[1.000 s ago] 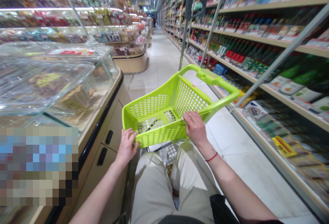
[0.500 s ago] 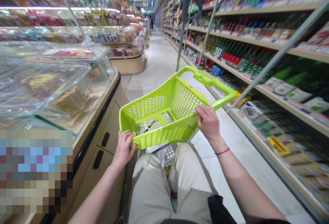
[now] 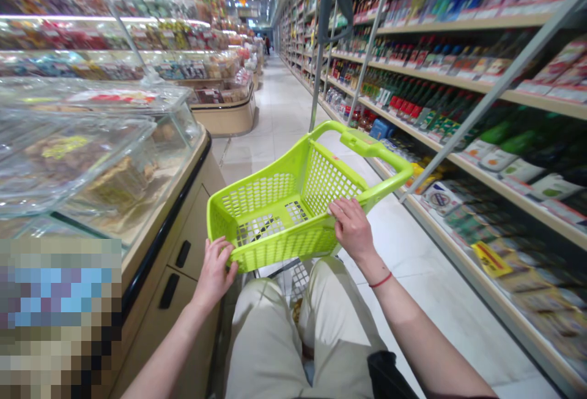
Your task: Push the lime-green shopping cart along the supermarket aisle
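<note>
Closest to you are your legs in light tan cloth pants, with a thin red string band on your right wrist. Your left hand has its fingers bent over the near left corner of the bright green plastic basket with little holes, pinching its edge. Your right hand pinches the near edge farther right, its fingers close together and bent over the top. The basket sits just past your knees, and its big round green handle sticks out on the far right side. To the left is a tan wood counter with black handles, with clear see-through food boxes on top. To the right, tall tan shelves hold bottles and packs. Far down the shiny pale floor is a person in dark clothes.
</note>
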The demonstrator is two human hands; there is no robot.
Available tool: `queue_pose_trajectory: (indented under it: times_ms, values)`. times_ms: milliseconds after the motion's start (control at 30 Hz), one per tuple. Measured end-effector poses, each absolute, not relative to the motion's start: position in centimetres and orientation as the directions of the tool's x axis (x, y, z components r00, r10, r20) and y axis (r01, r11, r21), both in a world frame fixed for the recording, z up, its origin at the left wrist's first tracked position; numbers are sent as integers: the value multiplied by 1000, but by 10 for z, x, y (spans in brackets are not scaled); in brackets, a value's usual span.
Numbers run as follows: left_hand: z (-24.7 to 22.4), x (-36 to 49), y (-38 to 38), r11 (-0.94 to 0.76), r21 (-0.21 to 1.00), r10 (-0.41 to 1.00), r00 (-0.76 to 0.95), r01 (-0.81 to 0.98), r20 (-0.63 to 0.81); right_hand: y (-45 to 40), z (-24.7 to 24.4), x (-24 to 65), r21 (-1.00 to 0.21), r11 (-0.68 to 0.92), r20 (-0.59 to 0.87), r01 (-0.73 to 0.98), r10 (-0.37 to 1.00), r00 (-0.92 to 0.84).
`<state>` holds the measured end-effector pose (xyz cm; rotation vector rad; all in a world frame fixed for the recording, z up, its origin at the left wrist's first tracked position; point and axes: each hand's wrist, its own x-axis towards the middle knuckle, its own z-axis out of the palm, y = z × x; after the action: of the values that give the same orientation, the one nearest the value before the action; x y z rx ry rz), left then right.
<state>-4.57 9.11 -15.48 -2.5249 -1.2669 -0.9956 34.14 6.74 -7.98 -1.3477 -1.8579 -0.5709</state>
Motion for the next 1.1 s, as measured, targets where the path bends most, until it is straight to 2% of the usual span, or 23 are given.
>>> queue_pose_trajectory:
  times_ms: [333, 633, 867, 1100]
  values:
    - [-157, -45, 91, -630, 179, 668, 409, 756, 621, 72, -65, 381, -62, 219, 836, 974, 544, -69]
    - [-156, -45, 90, -630, 164, 662, 415, 759, 624, 66, -79, 332, -89, 319, 795, 944, 594, -125]
    - [-155, -46, 90, -638, 174, 660, 416, 751, 625, 67, -70, 359, -57, 286, 804, 957, 582, -126]
    - [-155, -46, 91, -636, 176, 663, 416, 751, 622, 74, -57, 391, -92, 222, 827, 971, 561, -50]
